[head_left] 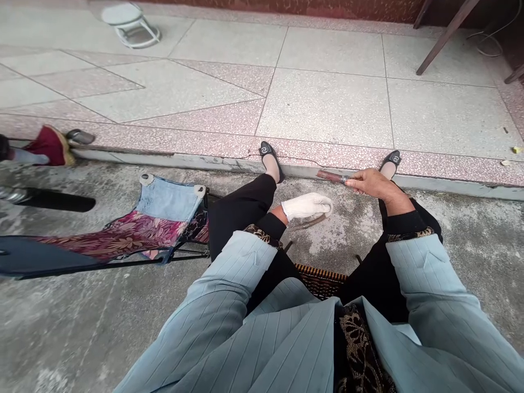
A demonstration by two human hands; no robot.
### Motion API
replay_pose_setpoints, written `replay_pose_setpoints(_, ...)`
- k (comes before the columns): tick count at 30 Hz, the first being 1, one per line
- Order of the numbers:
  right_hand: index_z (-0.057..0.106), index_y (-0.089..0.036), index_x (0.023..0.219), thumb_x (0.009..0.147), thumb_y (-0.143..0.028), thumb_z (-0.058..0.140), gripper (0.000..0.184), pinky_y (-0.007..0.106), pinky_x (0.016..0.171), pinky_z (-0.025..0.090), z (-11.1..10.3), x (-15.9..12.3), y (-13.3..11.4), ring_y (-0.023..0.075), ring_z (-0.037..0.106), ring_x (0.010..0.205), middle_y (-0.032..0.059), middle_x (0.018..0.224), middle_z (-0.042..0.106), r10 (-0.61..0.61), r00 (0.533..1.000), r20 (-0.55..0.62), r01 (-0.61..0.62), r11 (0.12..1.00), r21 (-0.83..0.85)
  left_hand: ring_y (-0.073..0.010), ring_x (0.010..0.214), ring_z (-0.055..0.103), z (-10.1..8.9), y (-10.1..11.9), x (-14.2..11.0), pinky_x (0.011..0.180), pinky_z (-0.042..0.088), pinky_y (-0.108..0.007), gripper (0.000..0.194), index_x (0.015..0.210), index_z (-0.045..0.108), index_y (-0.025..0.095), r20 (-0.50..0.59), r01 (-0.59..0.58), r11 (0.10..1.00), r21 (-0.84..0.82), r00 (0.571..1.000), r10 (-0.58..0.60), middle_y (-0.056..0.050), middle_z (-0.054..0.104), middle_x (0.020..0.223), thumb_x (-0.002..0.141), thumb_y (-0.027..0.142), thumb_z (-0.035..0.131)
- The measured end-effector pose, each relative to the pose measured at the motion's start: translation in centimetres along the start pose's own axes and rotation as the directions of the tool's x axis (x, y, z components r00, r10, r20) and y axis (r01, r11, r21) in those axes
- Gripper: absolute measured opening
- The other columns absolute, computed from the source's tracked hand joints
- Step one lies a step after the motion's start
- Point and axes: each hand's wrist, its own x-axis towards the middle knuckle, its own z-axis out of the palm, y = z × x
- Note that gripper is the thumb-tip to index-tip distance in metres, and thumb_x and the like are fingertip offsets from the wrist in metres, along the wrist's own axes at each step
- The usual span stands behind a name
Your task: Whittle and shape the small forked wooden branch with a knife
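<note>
I sit on a low woven stool [321,278] with my legs apart over a concrete floor. My left hand [307,206], in a white glove, is closed around a thin brown stick-like thing [309,222] that lies slanted just under it. My bare right hand [370,183] is closed on a short reddish-brown rod with a metal ring [333,177], held level and pointing left. What the rod is I cannot make out. Both black flat shoes [270,155] rest against the step edge.
A folding stool with a patchwork cloth seat [159,218] stands at my left. A dark flat board [53,201] and another person's foot in a red hem [51,144] lie further left. A tiled terrace [327,98] rises beyond the step, with a white plastic stool [129,22].
</note>
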Motion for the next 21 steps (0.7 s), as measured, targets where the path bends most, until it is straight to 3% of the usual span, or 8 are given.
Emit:
replay_pose_setpoints(4,0.064,-0.018,0.067,0.082,-0.049,0.059,0.035,0.03,0.059,0.032,1.1,0.9,-0.4,0.018,0.052,0.064,0.006,0.064,0.058,0.061,0.998,-0.02,-0.064,0.957,-0.282,-0.0093,0.061,0.047,-0.8,0.6,-0.4,0.061,0.035,-0.02,0.029,0.083,0.063,0.013,-0.063,-0.006,0.993,0.115,0.998,0.014,0.0,0.057,0.071,0.087,0.037,0.047)
replay_pose_setpoints(6,0.065,-0.017,0.065,0.08,-0.046,0.063,0.032,0.03,0.058,0.032,1.8,0.9,-1.0,0.018,0.053,0.061,0.0068,0.063,0.06,0.129,0.98,0.151,-0.075,0.946,-0.316,-0.0104,0.065,0.048,-1.3,0.6,-0.6,0.065,0.035,-0.021,0.028,0.083,0.064,0.014,-0.11,0.0,0.978,0.208,0.994,0.023,0.0,0.058,0.073,0.086,0.036,0.048)
replay_pose_setpoints(8,0.065,-0.017,0.064,0.078,-0.045,0.066,0.032,0.028,0.056,0.034,2.6,0.5,-1.9,0.0155,0.052,0.055,0.0053,0.06,0.06,0.128,0.876,0.465,-0.032,0.977,-0.209,-0.0116,0.069,0.051,-1.7,0.5,-0.8,0.068,0.036,-0.021,0.027,0.084,0.064,0.014,-0.127,-0.007,0.964,0.266,0.991,0.042,0.0,0.06,0.076,0.087,0.035,0.047)
replay_pose_setpoints(10,0.065,-0.016,0.066,0.078,-0.048,0.065,0.034,0.027,0.054,0.036,2.9,-0.3,-3.0,0.0123,0.05,0.051,0.0027,0.058,0.059,-0.034,0.685,0.727,0.037,0.999,0.011,-0.0123,0.072,0.053,-2.0,0.3,-0.9,0.071,0.037,-0.022,0.028,0.085,0.064,0.014,-0.135,-0.013,0.963,0.269,0.99,0.051,-0.001,0.061,0.079,0.087,0.035,0.046)
replay_pose_setpoints(12,0.066,-0.015,0.072,0.08,-0.049,0.062,0.036,0.025,0.054,0.037,2.6,-1.1,-3.8,0.0104,0.049,0.052,0.0009,0.06,0.058,-0.25,0.59,0.767,0.106,0.967,0.233,-0.0129,0.076,0.054,-2.0,0.1,-0.9,0.073,0.039,-0.022,0.028,0.087,0.064,0.014,-0.172,-0.01,0.972,0.237,0.984,0.052,-0.001,0.062,0.082,0.087,0.036,0.046)
replay_pose_setpoints(14,0.066,-0.014,0.079,0.083,-0.05,0.058,0.037,0.024,0.055,0.038,1.9,-1.6,-3.9,0.0098,0.05,0.055,0.0006,0.065,0.059,-0.366,0.705,0.608,0.153,0.915,0.373,-0.013,0.074,0.053,-1.8,-0.2,-0.7,0.071,0.039,-0.022,0.03,0.09,0.062,0.013,-0.229,0.014,0.983,0.183,0.973,0.029,-0.002,0.062,0.083,0.088,0.038,0.045)
replay_pose_setpoints(17,0.061,-0.014,0.077,0.085,-0.056,0.051,0.043,0.023,0.054,0.037,0.8,-1.3,-2.7,0.01,0.05,0.054,0.0007,0.064,0.057,-0.225,0.962,0.156,0.149,0.908,0.391,-0.011,0.063,0.05,-0.9,-0.4,-0.2,0.061,0.037,-0.022,0.034,0.087,0.061,0.012,-0.203,0.068,0.99,0.123,0.978,-0.042,-0.001,0.059,0.074,0.09,0.04,0.042)
replay_pose_setpoints(21,0.06,-0.016,0.071,0.084,-0.057,0.05,0.044,0.026,0.052,0.032,1.0,0.0,-0.7,0.0125,0.047,0.054,0.0021,0.06,0.054,0.015,0.984,-0.176,0.001,0.996,0.088,-0.0106,0.064,0.049,0.1,0.2,-0.1,0.062,0.035,-0.021,0.031,0.084,0.061,0.013,-0.096,0.015,0.973,0.23,0.995,0.007,0.0,0.058,0.071,0.09,0.037,0.042)
